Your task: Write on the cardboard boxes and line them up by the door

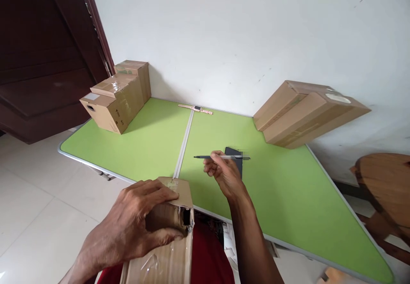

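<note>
A cardboard box [160, 264] with a torn, dark opening at one corner stands at the table's near edge, close to my body. My left hand [128, 222] grips its top, with the thumb below the opening and the fingers over the upper flap. Over the green table, my right hand [226, 175] pinches a slim pen [201, 157] between thumb and fingers. The pen lies roughly level, its dark tip pointing left. A dark flat rectangular item [238, 171] rests on the table behind that hand and is partly hidden by it.
Several taped cardboard boxes [112, 104] sit at the table's left back. More boxes [297, 115] lean against the wall at the right. A smartwatch with a pink strap [197, 108] lies at the back edge. A wooden stool [384, 185] stands right of the table.
</note>
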Available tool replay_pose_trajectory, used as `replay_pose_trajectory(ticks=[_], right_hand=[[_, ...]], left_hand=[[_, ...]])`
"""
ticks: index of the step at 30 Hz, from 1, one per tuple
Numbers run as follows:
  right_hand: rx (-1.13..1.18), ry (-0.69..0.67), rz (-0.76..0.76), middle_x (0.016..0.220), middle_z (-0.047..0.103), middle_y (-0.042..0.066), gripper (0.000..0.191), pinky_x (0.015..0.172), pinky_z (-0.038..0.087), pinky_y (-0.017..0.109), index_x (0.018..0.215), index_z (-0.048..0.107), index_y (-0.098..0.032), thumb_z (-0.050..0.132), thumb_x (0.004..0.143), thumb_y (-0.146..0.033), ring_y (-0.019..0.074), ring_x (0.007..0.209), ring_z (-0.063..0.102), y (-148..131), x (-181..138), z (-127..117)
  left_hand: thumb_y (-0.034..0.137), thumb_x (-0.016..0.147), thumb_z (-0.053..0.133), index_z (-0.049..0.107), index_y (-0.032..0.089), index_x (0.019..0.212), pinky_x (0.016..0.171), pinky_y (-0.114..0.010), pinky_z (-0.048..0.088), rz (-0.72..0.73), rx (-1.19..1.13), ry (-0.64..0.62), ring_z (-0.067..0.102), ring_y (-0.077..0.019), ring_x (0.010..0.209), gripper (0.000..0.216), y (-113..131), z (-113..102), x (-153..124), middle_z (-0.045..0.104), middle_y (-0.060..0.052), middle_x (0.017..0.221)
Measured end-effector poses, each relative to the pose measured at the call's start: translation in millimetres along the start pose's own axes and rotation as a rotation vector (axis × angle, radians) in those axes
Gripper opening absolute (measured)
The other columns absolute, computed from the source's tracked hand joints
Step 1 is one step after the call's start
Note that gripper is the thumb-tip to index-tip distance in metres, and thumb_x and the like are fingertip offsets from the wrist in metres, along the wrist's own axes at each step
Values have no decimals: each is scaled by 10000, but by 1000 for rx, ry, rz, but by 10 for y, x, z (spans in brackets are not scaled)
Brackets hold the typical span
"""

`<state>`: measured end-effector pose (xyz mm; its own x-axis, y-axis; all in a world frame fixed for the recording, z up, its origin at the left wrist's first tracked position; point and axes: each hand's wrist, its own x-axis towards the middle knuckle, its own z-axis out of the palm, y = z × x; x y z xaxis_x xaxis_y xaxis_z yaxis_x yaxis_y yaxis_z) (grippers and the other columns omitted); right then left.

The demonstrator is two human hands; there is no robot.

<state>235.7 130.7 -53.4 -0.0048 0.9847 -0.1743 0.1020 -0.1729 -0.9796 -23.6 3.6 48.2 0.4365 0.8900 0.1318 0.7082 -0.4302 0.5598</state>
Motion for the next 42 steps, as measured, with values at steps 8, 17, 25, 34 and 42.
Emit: replay_pose_trajectory(ticks=[8, 17, 25, 34, 42], right_hand=[[654, -109, -306, 860, 757, 29, 154, 559, 578, 239, 938, 747, -264, 746, 961, -417, 179, 735, 754, -363, -1286, 138], [209, 119, -508, 948, 747, 52, 112, 745, 637, 319, 988, 748, -293, 657, 1028, -343, 205, 829, 719, -354, -1605, 328], [81, 144, -596, 964, 749, 64, 119, 783, 613, 303, 1024, 734, -288, 617, 1037, -271, 224, 949, 710, -348, -1600, 384], [22, 88, -576, 816, 704, 34, 169, 684, 573, 312, 901, 706, -286, 612, 1038, -315, 211, 787, 672, -416, -1673, 306], [-13, 182, -395, 770, 665, 35, 313, 502, 519, 282, 910, 616, -239, 546, 1053, -508, 196, 637, 652, -237, -1083, -149]], left_hand=[[462, 832, 875, 677, 272, 1306, 850, -380, 572, 25, 12, -38, 744, -306, 1063, 548, 27, -9, -2, 768, -80, 1217], [537, 832, 868, 701, 261, 1265, 849, -382, 549, -3, -51, -17, 740, -284, 1015, 541, 37, 11, 39, 781, -74, 1160], [525, 850, 858, 682, 227, 1252, 850, -379, 528, -3, -64, -38, 720, -281, 1019, 530, 40, 11, 44, 760, -60, 1137], [534, 829, 874, 680, 227, 1243, 840, -385, 521, -7, -64, -31, 724, -286, 997, 550, 20, 24, 45, 761, -70, 1139], [527, 823, 882, 676, 213, 1235, 805, -375, 552, 44, -28, 16, 741, -274, 963, 558, 6, 43, 52, 771, -64, 1093]])
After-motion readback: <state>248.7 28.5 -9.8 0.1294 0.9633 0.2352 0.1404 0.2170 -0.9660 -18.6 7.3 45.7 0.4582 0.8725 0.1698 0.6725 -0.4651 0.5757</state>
